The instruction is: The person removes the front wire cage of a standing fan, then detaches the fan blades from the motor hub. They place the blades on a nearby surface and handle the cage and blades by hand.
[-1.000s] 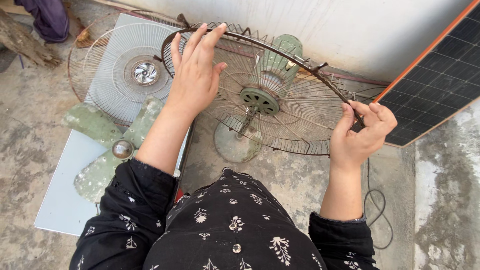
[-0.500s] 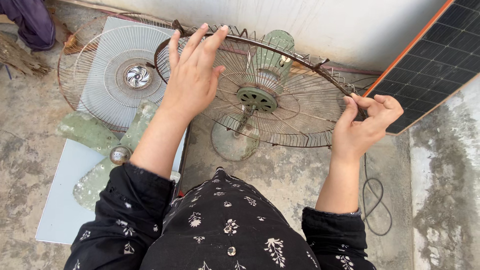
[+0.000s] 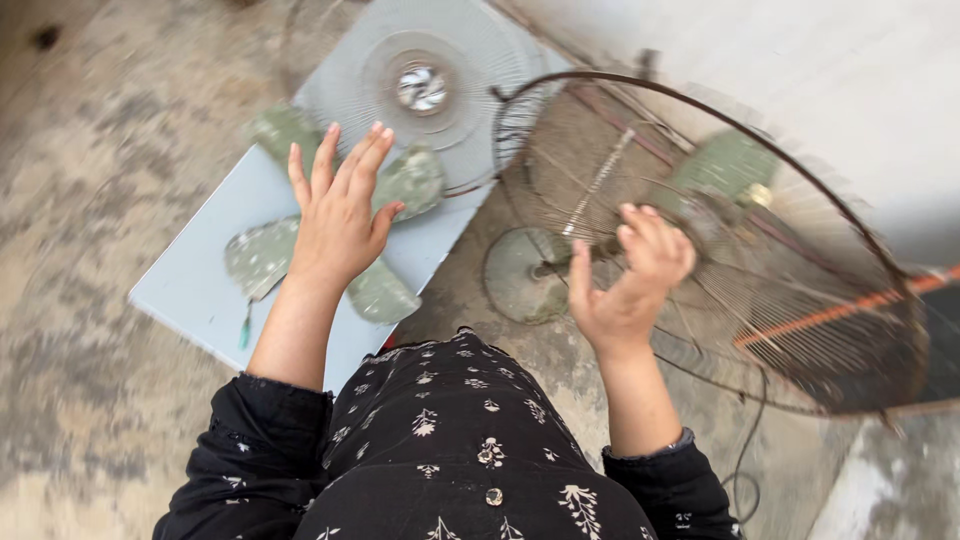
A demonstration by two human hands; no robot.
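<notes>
Hands empty: left hand (image 3: 340,215) spread over fan blades (image 3: 385,290); right hand (image 3: 635,280) half-curled before wire guard (image 3: 800,330).

The left hand (image 3: 340,215) is raised at centre-left of the frame, palm down, fingers spread and straight, gripping nothing. The right hand (image 3: 635,275), right of centre, is motion-blurred, its fingers curled loosely inward and thumb out, also empty. Both forearms are bare, black sleeves pushed back toward the elbows.

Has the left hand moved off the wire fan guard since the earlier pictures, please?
Yes. The left hand left the wire guard rim and now hovers over the pale board.
</notes>
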